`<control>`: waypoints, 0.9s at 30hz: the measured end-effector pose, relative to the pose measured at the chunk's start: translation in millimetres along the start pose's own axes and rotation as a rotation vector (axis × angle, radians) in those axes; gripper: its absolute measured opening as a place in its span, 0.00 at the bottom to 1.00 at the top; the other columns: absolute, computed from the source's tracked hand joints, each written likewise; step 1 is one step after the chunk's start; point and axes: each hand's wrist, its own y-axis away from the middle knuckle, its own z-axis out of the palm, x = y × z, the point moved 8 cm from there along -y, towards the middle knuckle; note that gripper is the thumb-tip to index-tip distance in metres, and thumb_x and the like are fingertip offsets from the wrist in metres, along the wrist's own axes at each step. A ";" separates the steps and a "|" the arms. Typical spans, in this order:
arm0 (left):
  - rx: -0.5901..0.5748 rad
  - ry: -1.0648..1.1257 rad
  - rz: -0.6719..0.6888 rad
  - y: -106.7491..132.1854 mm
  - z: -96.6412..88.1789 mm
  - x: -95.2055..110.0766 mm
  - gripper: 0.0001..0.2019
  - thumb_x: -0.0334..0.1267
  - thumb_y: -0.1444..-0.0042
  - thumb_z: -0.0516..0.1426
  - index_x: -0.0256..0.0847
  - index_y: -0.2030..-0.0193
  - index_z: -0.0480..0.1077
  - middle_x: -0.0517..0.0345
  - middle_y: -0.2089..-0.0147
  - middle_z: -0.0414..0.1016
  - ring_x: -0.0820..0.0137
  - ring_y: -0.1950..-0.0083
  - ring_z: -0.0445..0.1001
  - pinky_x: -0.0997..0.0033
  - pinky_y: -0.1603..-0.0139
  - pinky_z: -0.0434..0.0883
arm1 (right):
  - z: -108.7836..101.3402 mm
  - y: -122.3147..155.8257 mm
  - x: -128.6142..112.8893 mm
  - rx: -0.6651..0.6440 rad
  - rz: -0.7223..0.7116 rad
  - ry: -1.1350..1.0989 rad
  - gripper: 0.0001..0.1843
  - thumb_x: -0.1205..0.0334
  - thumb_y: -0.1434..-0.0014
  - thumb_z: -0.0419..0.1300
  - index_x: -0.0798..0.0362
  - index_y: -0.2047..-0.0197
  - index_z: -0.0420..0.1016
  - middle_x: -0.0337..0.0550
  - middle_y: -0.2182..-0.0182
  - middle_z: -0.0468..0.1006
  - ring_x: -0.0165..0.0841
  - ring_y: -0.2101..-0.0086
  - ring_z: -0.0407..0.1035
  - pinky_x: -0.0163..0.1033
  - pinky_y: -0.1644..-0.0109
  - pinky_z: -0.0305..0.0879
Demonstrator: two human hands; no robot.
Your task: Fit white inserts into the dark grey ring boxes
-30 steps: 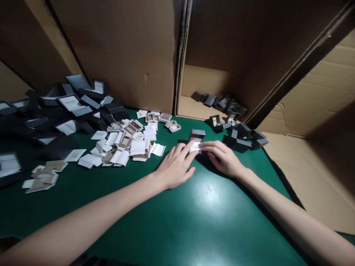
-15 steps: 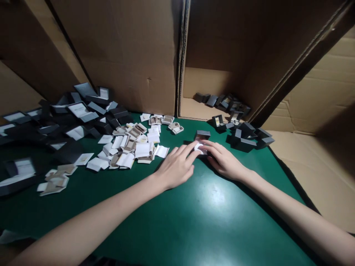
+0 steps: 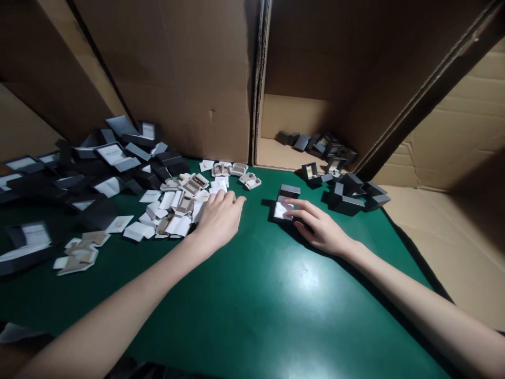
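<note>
A small dark hinged box [image 3: 291, 190] stands on the green table with its lid raised and a white insert [image 3: 282, 210] in its base. My right hand [image 3: 319, 226] is at the box's right side, its fingers apart and the index and middle fingertips resting on the insert and box edge. My left hand [image 3: 221, 218] is palm down over the right end of a pile of white and grey folded card inserts [image 3: 179, 225]. Its thumb side stands apart, while the fingertips are hidden, so I cannot see what they touch.
Many open black boxes with white linings [image 3: 114, 158] are heaped at the left. More dark boxes [image 3: 351, 195] lie at the right, some inside a cardboard bay [image 3: 292, 113]. Tall cardboard walls [image 3: 189, 79] stand along the back. A loose grey insert [image 3: 81, 255] lies front left.
My left hand has left the small box and moved left onto the insert pile. The white insert in the box is now uncovered. My right hand has stayed at the box.
</note>
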 end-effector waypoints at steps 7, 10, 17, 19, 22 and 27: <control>0.007 0.280 0.000 -3.8 9.0 -3.9 0.15 0.28 0.43 0.48 0.39 0.57 0.75 0.50 0.61 0.71 0.63 0.59 0.70 0.63 0.59 0.69 | -6.7 2.4 -9.0 0.095 -0.132 0.024 0.15 0.72 0.39 0.50 0.49 0.51 0.67 0.51 0.48 0.72 0.38 0.50 0.68 0.47 0.53 0.69; 0.010 0.493 -0.024 -6.4 9.3 -4.5 0.14 0.30 0.43 0.50 0.42 0.58 0.76 0.53 0.60 0.72 0.67 0.62 0.72 0.66 0.62 0.69 | -11.1 4.5 -13.0 0.147 -0.181 0.031 0.16 0.75 0.41 0.50 0.51 0.53 0.68 0.51 0.52 0.74 0.37 0.53 0.70 0.44 0.56 0.68; 0.087 0.595 -0.086 -11.0 -1.3 -11.9 0.11 0.31 0.42 0.51 0.42 0.57 0.74 0.54 0.59 0.73 0.66 0.60 0.72 0.64 0.59 0.71 | -15.9 5.4 -13.9 0.199 -0.192 0.002 0.14 0.73 0.39 0.47 0.50 0.56 0.70 0.49 0.57 0.77 0.34 0.60 0.72 0.42 0.61 0.68; 0.120 0.474 -0.066 -11.3 -4.0 -12.1 0.13 0.30 0.41 0.50 0.40 0.54 0.73 0.52 0.55 0.72 0.63 0.54 0.71 0.61 0.54 0.70 | -15.3 5.2 -13.1 0.197 -0.188 -0.007 0.14 0.73 0.39 0.47 0.50 0.56 0.70 0.49 0.57 0.77 0.34 0.60 0.72 0.42 0.60 0.69; 0.161 0.260 -0.057 -11.3 -4.2 -14.7 0.16 0.30 0.41 0.49 0.36 0.47 0.69 0.46 0.47 0.69 0.56 0.44 0.65 0.53 0.45 0.65 | -14.4 4.6 -13.1 0.187 -0.187 -0.019 0.14 0.73 0.39 0.47 0.50 0.56 0.70 0.49 0.57 0.77 0.34 0.59 0.72 0.43 0.60 0.70; 0.158 0.117 -0.216 -12.6 8.1 -48.5 0.25 0.36 0.42 0.51 0.31 0.38 0.58 0.37 0.38 0.61 0.49 0.37 0.59 0.47 0.40 0.60 | -16.8 3.4 -14.7 0.197 -0.182 -0.029 0.15 0.74 0.40 0.48 0.50 0.56 0.70 0.50 0.58 0.77 0.35 0.59 0.72 0.43 0.60 0.71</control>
